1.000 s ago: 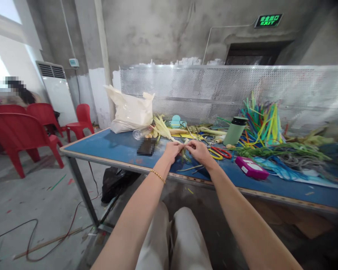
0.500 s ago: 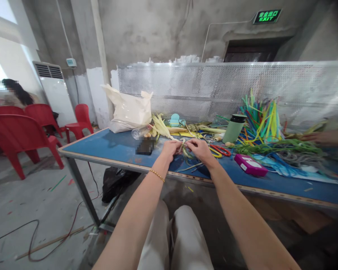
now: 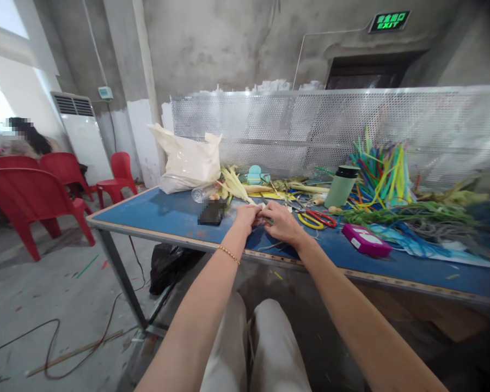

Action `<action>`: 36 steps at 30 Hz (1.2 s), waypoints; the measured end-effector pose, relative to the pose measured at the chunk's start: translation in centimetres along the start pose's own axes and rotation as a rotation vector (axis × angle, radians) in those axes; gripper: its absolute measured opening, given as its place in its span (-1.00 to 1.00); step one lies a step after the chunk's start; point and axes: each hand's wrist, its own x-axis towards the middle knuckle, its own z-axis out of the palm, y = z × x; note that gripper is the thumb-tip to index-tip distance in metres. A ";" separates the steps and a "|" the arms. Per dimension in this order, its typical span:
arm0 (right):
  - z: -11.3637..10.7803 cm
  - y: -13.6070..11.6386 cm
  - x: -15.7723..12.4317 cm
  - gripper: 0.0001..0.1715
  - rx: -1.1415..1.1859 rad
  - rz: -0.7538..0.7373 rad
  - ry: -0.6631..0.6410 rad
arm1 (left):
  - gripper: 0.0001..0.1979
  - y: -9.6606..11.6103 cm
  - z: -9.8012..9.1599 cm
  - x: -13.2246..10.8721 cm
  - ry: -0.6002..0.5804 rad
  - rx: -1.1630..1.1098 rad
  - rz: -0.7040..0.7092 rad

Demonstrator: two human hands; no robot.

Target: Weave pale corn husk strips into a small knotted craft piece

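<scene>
Close together above the blue table's front edge, my left hand (image 3: 246, 216) and my right hand (image 3: 281, 222) are both closed on a piece of corn husk (image 3: 263, 207). Most of the husk is hidden by my fingers; a pale bit and a greenish strip show between them. Just beyond my left hand lies a bundle of pale corn husks (image 3: 234, 184). To the right of my right hand rest scissors with red and yellow handles (image 3: 310, 220).
A dark blurred item (image 3: 211, 212), a clear bottle (image 3: 204, 193) and a cream bag (image 3: 190, 160) stand left. Right are a green bottle (image 3: 342, 188), a purple box (image 3: 366, 240), colourful strips (image 3: 386, 177) and green cords (image 3: 416, 213). A person sits far left near red chairs (image 3: 32, 188).
My right hand has shifted left against my left hand, with its fingers curled further in. The husk ends hanging between the hands are now hidden. Another person's blurred hand has left the right edge.
</scene>
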 end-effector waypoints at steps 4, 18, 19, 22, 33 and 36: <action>-0.1 -0.3 0.2 -0.79 -0.014 0.025 0.024 | -0.77 0.0 -0.1 0.1 -0.015 -0.015 0.010; -0.9 0.2 0.7 -0.72 0.883 0.747 0.286 | -0.71 0.1 -0.2 -0.7 -0.234 -0.061 0.032; -1.1 0.0 0.7 -0.74 0.887 0.744 0.274 | -0.70 -0.1 -0.2 -0.6 -0.234 -0.047 0.042; -1.3 -0.1 0.6 -0.80 0.901 0.724 0.259 | -0.69 -0.5 -0.4 -0.3 -0.238 -0.032 0.059; -1.8 -0.2 0.7 -0.84 1.058 0.779 0.325 | -0.87 -0.8 0.3 0.1 -0.094 0.058 0.230; -1.7 -0.1 0.7 -0.83 0.990 0.780 0.389 | -0.88 -0.7 0.4 0.0 -0.056 0.083 0.221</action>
